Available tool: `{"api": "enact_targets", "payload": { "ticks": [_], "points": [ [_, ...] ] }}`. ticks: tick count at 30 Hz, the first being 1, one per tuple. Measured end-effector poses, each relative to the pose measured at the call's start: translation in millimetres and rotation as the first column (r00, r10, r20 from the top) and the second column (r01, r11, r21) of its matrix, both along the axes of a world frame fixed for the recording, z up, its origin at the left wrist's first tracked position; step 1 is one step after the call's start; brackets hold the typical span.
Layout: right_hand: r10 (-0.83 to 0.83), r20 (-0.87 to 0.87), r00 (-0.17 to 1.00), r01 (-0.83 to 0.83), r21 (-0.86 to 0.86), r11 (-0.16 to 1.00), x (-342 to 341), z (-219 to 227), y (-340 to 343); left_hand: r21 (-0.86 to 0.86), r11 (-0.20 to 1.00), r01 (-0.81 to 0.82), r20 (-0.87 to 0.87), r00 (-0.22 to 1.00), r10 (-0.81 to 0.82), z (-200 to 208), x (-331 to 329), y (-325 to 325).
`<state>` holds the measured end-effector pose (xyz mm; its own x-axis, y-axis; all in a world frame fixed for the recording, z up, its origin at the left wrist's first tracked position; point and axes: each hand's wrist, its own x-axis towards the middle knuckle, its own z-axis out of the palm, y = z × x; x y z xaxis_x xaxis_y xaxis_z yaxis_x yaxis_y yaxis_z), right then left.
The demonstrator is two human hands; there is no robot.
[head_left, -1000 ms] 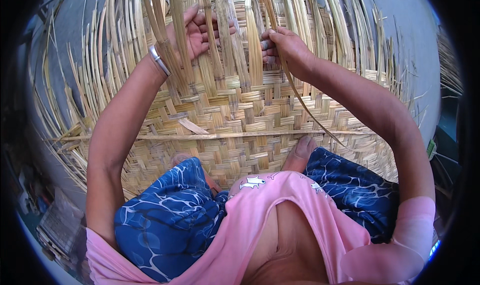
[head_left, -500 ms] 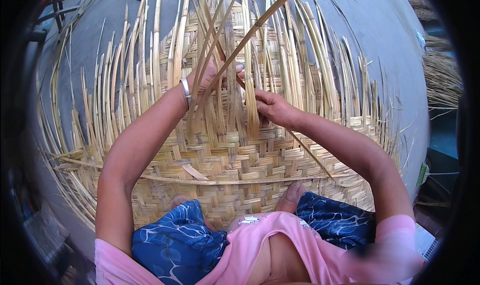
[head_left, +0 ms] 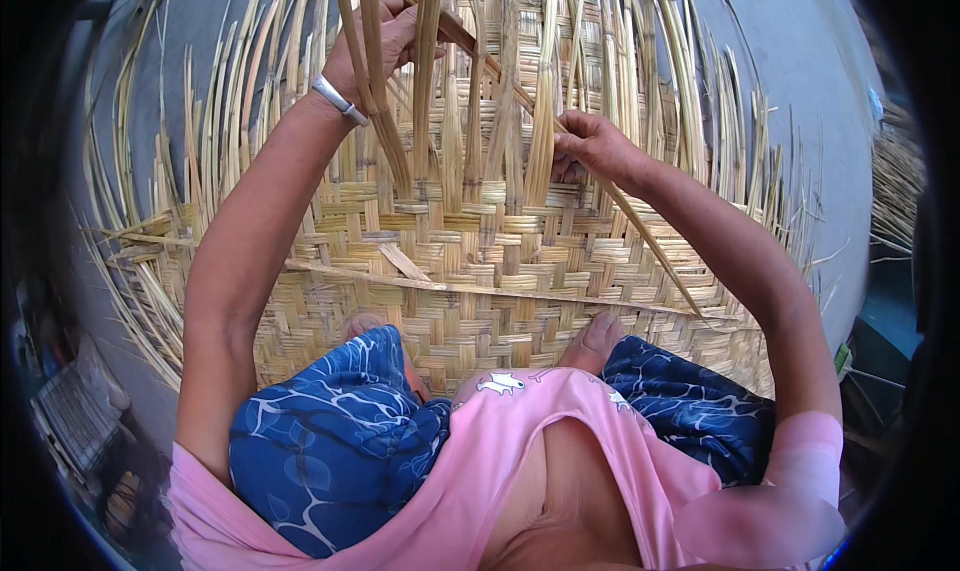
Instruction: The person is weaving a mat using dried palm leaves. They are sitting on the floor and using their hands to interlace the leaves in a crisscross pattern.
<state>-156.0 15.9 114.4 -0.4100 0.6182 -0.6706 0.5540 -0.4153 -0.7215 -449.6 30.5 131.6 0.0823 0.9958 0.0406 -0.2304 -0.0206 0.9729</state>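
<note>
A woven mat of split cane or bamboo lies under my feet, with many loose strip ends fanning upward at its far side. One long, darker strip runs slantwise between those raised ends, from upper left to lower right. My right hand pinches this strip right of the middle, its free tail hanging over the mat toward my right knee. Farther away and to the left, my left hand, with a silver bangle at the wrist, is closed around strips near the slanting one's upper part. Upright strips partly hide its fingers.
A loose flat strip lies across the mat in front of my feet, with a short offcut nearby. Bundles of thin stalks lie at the right edge on grey ground. A grey crate-like object stands lower left.
My hands have drawn apart: the left went up and to the left, the right a little to the right and up. The slanting strip now passes lower between the upright strips. The view has tilted.
</note>
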Motion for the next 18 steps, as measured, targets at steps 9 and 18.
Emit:
{"api": "enact_targets", "payload": {
  "ticks": [9, 18],
  "points": [
    [0.070, 0.086, 0.994, -0.074, 0.046, 0.996, 2.5, -7.2, 3.3, -0.210, 0.953, 0.218, 0.216, 0.961, -0.172, 32.4, -22.4, -20.3],
    [0.147, 0.130, 0.981, -0.156, 0.067, 0.985, 10.1, -13.7, 2.1, -0.214, 0.972, 0.100, 0.248, 0.968, -0.045, -23.3, -75.3, -33.2]
  ]
}}
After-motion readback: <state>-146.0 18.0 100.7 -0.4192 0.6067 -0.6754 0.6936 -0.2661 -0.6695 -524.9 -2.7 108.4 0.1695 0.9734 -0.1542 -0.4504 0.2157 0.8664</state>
